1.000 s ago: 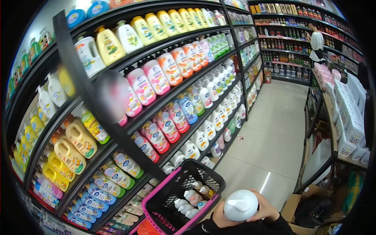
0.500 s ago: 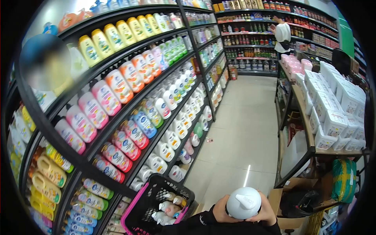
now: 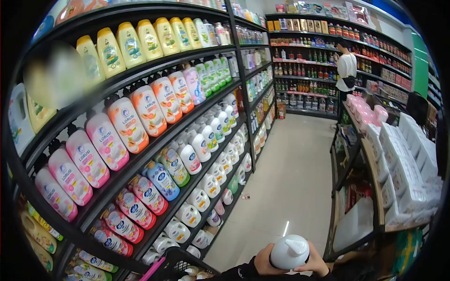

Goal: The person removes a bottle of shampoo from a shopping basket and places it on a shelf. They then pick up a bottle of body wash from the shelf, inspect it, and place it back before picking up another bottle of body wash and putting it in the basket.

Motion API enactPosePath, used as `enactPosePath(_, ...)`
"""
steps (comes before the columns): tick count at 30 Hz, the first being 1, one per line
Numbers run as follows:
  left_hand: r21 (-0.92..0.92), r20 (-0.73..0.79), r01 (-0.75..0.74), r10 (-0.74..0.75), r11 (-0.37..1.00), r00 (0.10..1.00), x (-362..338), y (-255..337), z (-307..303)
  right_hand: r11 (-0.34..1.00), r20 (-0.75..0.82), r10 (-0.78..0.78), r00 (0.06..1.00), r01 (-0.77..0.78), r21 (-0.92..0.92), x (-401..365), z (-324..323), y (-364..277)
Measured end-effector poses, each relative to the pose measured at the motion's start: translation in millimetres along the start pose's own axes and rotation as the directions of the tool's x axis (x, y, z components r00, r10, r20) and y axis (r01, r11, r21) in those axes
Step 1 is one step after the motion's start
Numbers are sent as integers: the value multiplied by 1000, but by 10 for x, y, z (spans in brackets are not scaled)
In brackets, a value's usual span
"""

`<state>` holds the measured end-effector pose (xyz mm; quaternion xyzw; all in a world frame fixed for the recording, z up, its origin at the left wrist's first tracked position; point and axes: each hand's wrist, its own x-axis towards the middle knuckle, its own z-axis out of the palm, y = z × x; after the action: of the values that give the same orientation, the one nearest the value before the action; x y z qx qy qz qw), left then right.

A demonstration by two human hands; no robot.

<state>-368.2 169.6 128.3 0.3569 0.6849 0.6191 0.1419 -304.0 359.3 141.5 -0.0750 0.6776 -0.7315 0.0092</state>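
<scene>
A white pump bottle (image 3: 289, 253), seen from above with its pump head on top, is held between both hands at the bottom centre. My left hand (image 3: 266, 263) wraps round its left side and my right hand (image 3: 315, 263) its right side. To the left of my hands is a black basket (image 3: 178, 262) with a pink handle, partly cut off by the bottom edge. The tops of some bottles show inside it.
Shelves of bottles (image 3: 151, 108) line the left side. White boxes (image 3: 398, 164) and pink items (image 3: 364, 111) stand on a rack to the right. A tiled floor (image 3: 276, 159) runs between them. A person in a white top (image 3: 347, 66) stands at the far shelves.
The view has tilted up and moved, so the shelves look nearer and the basket and my hands sit lower in the frame. Both hands still hold the bottle.
</scene>
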Motion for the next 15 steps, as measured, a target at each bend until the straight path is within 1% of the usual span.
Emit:
enactPosePath(1,5,-74,-13,13,1000,997,71,-66,-88,1000,13,-2,1000,2,-3,166,1,2)
enactPosePath(2,8,-82,-17,17,1000,996,160,-94,-204,1000,26,9,1000,-9,-13,326,-5,8)
enactPosePath(4,97,-39,30,-26,995,999,316,-119,-438,1000,35,21,999,-20,-23,602,-16,22)
enactPosePath(5,97,-38,34,-30,995,999,394,-95,-556,998,27,40,999,-39,-41,719,-10,27)
enactPosePath(7,53,3,-39,39,998,999,539,-45,-766,997,21,68,997,-67,-47,931,-34,65)
enactPosePath(8,58,3,-31,31,998,1000,596,-110,-796,997,66,33,997,-28,-73,1065,-74,106)
enactPosePath(9,54,-56,-31,34,998,998,651,-208,-795,995,112,-4,994,15,-97,1197,-107,137)
enactPosePath(10,51,-114,-31,37,998,993,717,-278,-820,996,115,-6,993,16,-88,1310,-130,145)
enactPosePath(11,56,-116,-24,30,998,993,799,-298,-872,998,127,10,992,-3,-59,1413,-161,145)
enactPosePath(13,21,-101,50,-48,999,994,979,-319,-943,999,146,29,989,-26,-25,1636,-259,163)
enactPosePath(15,25,-108,62,-59,998,992,1197,-397,-1007,1000,196,-4,981,5,-4,1885,-399,205)
